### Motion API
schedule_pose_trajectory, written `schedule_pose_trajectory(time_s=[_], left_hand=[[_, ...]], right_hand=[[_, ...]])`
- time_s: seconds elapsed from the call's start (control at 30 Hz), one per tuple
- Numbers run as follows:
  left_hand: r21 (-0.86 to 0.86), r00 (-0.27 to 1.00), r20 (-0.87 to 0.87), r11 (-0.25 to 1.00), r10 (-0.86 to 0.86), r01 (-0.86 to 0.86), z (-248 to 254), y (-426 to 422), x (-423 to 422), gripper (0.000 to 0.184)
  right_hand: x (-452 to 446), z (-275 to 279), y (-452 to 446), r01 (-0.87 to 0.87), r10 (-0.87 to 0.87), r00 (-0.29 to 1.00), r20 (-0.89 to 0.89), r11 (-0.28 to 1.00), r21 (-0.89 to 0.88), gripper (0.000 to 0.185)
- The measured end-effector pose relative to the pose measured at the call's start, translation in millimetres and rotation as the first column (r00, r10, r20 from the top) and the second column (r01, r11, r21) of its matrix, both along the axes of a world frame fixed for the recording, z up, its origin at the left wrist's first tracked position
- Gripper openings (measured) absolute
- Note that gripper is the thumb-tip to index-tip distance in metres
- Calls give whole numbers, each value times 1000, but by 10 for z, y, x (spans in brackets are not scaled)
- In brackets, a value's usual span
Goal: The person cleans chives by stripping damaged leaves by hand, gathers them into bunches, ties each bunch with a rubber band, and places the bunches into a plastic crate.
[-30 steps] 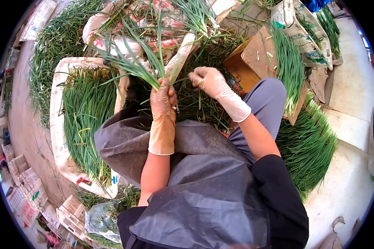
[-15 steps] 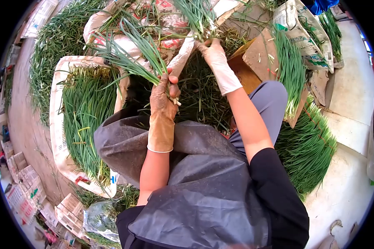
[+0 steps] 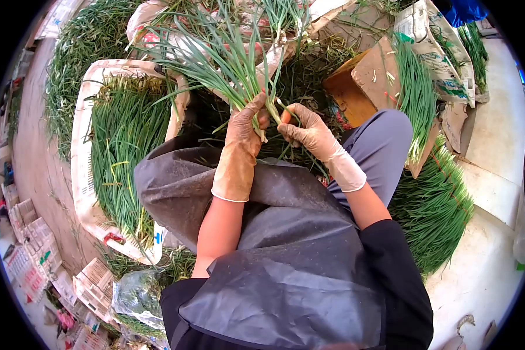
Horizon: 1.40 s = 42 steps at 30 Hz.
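Thin soiled gloves cover both hands. My left hand [image 3: 244, 129] is closed round a bunch of green stalks [image 3: 230, 73], whose leaves fan up and to the left, pale ends at the fingers. Close on its right, my right hand [image 3: 309, 133] pinches the lower end of a stalk [image 3: 272, 109] beside the bunch. Just above lie more loose stalks [image 3: 280, 14] on a white and red sack [image 3: 186, 52].
At the left stands a white crate [image 3: 83, 169] packed with greens. A cardboard box [image 3: 373, 73] and tied green bundles [image 3: 434, 210] lie to the right. Leaf piles [image 3: 79, 58] fill the upper left. A plastic bag [image 3: 135, 294] sits lower left.
My right hand went up to the loose stalks, then came back down beside my left hand with a stalk in its fingers. The held bunch stands more upright.
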State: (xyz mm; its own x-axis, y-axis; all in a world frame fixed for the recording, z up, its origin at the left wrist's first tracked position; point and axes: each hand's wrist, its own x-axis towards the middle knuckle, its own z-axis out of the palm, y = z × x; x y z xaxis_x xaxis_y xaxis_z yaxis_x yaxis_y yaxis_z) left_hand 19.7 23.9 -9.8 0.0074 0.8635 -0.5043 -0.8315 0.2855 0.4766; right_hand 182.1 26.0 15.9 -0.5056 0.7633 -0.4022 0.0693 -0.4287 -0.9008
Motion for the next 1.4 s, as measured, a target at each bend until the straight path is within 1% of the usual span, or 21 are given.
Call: schedule_pose_trajectory(time_s=[0.1,0.17,0.27,0.37,0.43,0.5,0.53,0.57,0.63,0.7,0.77,0.9,0.97,1.1,1.17,1.2,1.23,1.27,1.3,1.37,1.4], left_hand=[[-18,1000,12,999,-27,27,31,-10,2,28],[-35,985,-155,997,-78,73,113,-26,45,22],[-95,965,-254,995,-63,40,75,-35,81,20],[-167,939,-339,979,56,-119,34,14,-39,20],[-132,961,-215,970,172,-203,-30,53,-150,17],[-74,972,-155,979,178,-191,41,50,-175,18],[-21,982,-99,986,161,-164,55,43,-146,18],[35,990,-42,991,132,-131,83,45,-109,17],[13,991,-94,995,99,-98,96,43,-37,17],[-29,993,-98,998,59,-62,40,4,34,18],[-87,995,-79,994,55,-61,20,19,39,18],[-56,983,-167,994,81,-91,-5,3,58,19],[-44,968,-216,989,130,-143,-15,-10,98,20],[-37,980,-111,984,167,-172,115,22,43,22],[-4,943,-41,944,329,-330,85,64,-124,25],[-28,929,-1,928,371,-371,115,84,-174,26],[-54,909,38,909,414,-412,189,116,-210,26],[-39,926,62,928,373,-371,247,110,-230,27],[-41,925,66,927,374,-372,226,84,-238,27],[25,962,233,988,142,-151,153,51,-218,31],[47,980,161,991,116,-125,128,26,-182,36]], right_hand=[[-48,-140,56,108,-100,994,-47,966,236,37],[-141,-176,103,236,-235,972,-29,952,193,43],[-237,-31,222,412,-420,908,-13,896,-163,26],[-187,37,207,458,-564,751,-343,820,-344,24],[232,-81,215,150,-291,857,-426,930,-335,28],[410,-218,214,-74,85,996,39,972,-224,34],[400,-342,202,-198,161,772,615,980,-7,42],[291,-261,120,-449,-211,496,842,768,456,46],[63,-17,206,-77,-56,890,453,960,268,47],[-248,84,259,55,-101,982,162,963,265,43],[-466,-37,260,306,-307,950,-54,952,-29,29],[-575,-204,183,473,-460,879,-126,875,100,15],[-580,-141,166,460,-456,888,-61,882,100,12],[-525,-92,168,510,-536,824,-182,843,-174,11],[-311,-150,164,401,-462,805,-372,886,-232,15],[-97,-197,183,166,-202,932,-301,976,-143,19],[72,-107,216,-146,150,988,43,986,-85,23],[182,-221,248,-394,338,810,479,919,19,24],[251,-357,286,-628,359,440,823,778,-4,26],[115,-274,453,-437,-318,452,833,735,518,28],[5,-307,671,-161,-491,635,596,671,724,28]])
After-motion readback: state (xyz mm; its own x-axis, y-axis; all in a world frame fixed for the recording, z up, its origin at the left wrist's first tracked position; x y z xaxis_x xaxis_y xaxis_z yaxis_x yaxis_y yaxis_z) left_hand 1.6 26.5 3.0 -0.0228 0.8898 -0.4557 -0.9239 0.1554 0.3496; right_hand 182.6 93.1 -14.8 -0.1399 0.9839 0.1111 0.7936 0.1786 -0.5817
